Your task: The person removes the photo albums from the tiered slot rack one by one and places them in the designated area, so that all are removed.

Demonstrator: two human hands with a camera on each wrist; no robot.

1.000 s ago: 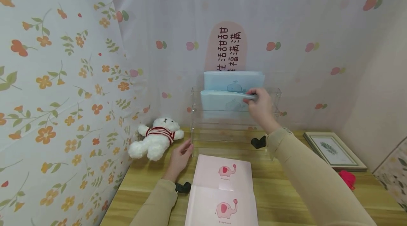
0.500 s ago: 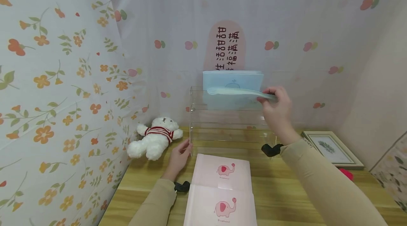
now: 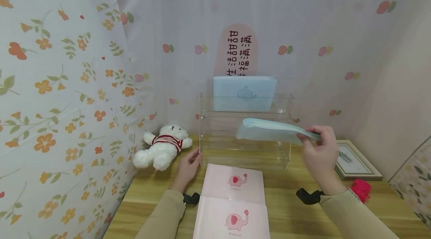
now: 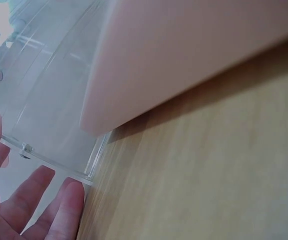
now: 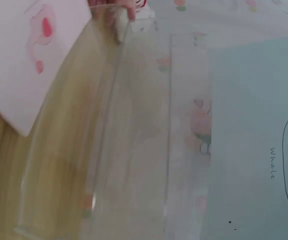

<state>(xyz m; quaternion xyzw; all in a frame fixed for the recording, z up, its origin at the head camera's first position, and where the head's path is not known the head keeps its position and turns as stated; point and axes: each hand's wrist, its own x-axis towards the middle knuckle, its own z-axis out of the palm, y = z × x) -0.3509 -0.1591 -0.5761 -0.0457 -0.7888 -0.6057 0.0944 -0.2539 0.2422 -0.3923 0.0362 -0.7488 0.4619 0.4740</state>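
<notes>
My right hand (image 3: 321,153) pinches one end of a light blue whale notebook (image 3: 269,129), held in the air in front of the rack's right half. In the right wrist view its blue cover (image 5: 253,100) bears the word "Whale". My left hand (image 3: 188,168) rests at the lower left side of a clear acrylic tiered rack (image 3: 244,153); its fingers (image 4: 66,210) lie fairly straight against the side panel in the left wrist view. Another blue whale notebook (image 3: 229,95) stands in the rack's top tier. Two pink elephant notebooks (image 3: 247,181) overlap before the rack.
A white teddy bear (image 3: 165,153) in a striped shirt lies left of the rack. At the right are a picture frame (image 3: 357,162) and a bright pink bundle (image 3: 361,189). A printed curtain (image 3: 188,63) hangs behind the wooden table (image 3: 289,209).
My right hand has drawn the blue notebook rightward, out of the rack's second tier, then down and forward of the rack. The left hand stays at the rack's side.
</notes>
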